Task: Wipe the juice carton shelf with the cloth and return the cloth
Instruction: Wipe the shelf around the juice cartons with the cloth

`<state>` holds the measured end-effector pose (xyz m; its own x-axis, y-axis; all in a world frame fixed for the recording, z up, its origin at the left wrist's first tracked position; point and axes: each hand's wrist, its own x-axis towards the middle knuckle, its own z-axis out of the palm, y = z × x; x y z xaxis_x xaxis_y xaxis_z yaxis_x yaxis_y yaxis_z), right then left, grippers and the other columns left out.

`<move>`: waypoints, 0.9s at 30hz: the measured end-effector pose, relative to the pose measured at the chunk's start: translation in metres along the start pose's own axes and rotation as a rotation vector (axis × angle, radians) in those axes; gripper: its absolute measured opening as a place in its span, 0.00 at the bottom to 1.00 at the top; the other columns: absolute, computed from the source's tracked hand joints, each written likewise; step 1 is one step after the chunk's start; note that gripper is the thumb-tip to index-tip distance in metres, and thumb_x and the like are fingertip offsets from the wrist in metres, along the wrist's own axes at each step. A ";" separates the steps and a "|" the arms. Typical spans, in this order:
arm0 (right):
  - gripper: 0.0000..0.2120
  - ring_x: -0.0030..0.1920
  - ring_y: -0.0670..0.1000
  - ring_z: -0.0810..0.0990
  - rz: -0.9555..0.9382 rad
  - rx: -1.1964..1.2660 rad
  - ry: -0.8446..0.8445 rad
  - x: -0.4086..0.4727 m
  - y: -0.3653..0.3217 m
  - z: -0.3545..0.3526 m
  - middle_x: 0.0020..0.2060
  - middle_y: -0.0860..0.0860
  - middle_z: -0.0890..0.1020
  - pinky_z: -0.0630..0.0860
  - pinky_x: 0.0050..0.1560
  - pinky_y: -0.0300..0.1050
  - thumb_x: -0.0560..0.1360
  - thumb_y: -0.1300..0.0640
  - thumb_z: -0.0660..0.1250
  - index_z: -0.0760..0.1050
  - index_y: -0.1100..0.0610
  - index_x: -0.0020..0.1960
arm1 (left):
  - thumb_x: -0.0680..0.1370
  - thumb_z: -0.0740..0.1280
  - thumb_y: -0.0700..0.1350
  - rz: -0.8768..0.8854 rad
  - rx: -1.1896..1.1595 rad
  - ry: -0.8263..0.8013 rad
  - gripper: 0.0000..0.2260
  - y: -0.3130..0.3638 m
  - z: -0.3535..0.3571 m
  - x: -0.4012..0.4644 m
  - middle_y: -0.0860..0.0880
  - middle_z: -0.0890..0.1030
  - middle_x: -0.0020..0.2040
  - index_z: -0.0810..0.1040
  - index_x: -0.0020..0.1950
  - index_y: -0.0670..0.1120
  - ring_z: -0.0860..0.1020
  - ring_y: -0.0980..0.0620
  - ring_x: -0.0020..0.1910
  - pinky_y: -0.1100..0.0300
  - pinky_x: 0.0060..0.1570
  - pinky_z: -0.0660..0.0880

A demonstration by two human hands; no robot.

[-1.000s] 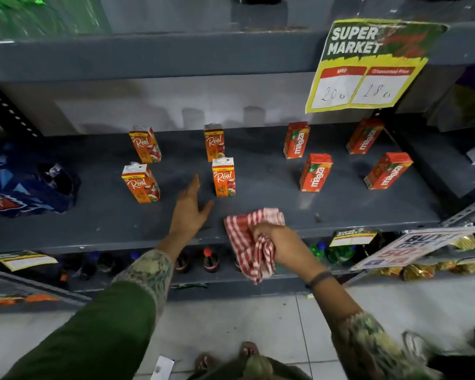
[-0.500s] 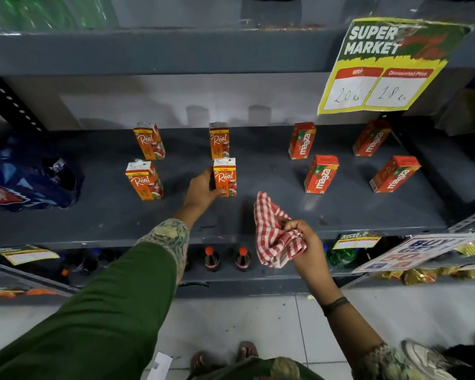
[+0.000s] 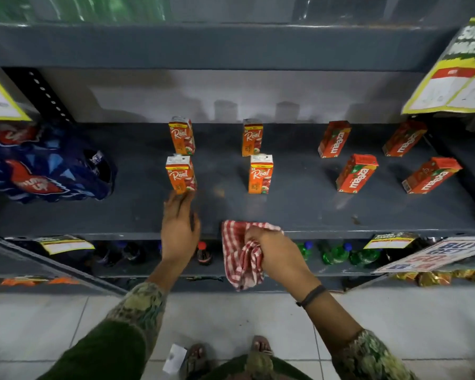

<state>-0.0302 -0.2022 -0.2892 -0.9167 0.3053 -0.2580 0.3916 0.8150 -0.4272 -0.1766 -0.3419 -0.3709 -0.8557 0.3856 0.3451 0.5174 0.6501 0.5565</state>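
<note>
The grey juice carton shelf (image 3: 299, 212) carries several orange Real cartons on the left and several red Maaza cartons (image 3: 356, 173) on the right. My right hand (image 3: 274, 253) grips a red and white checked cloth (image 3: 240, 255) at the shelf's front edge, with part of the cloth hanging below it. My left hand (image 3: 180, 229) reaches over the front edge, fingers apart and empty. Its fingertips are just below the front left Real carton (image 3: 180, 174). The front right Real carton (image 3: 260, 174) stands apart from both hands.
A blue wrapped soft drink pack (image 3: 44, 165) lies at the shelf's left end. Bottles (image 3: 337, 253) stand on the lower shelf. Price signs (image 3: 455, 86) hang at the upper right and along the front edge. A white tiled floor (image 3: 231, 319) lies below.
My left hand has left the front right Real carton and moved left to just below the front left one. My right hand has lowered the cloth to the shelf's front edge.
</note>
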 end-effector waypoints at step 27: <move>0.19 0.53 0.62 0.80 0.192 0.146 0.489 0.037 -0.055 0.035 0.54 0.60 0.82 0.77 0.51 0.51 0.74 0.67 0.57 0.73 0.53 0.61 | 0.80 0.51 0.45 -0.023 0.360 -0.350 0.26 -0.092 -0.046 0.014 0.38 0.48 0.77 0.48 0.75 0.38 0.43 0.40 0.76 0.44 0.74 0.40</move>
<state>-0.0826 -0.2526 -0.3054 -0.7438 0.6642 0.0753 0.5312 0.6557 -0.5366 -0.2358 -0.4264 -0.3828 -0.8507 0.5250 0.0270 0.5149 0.8218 0.2441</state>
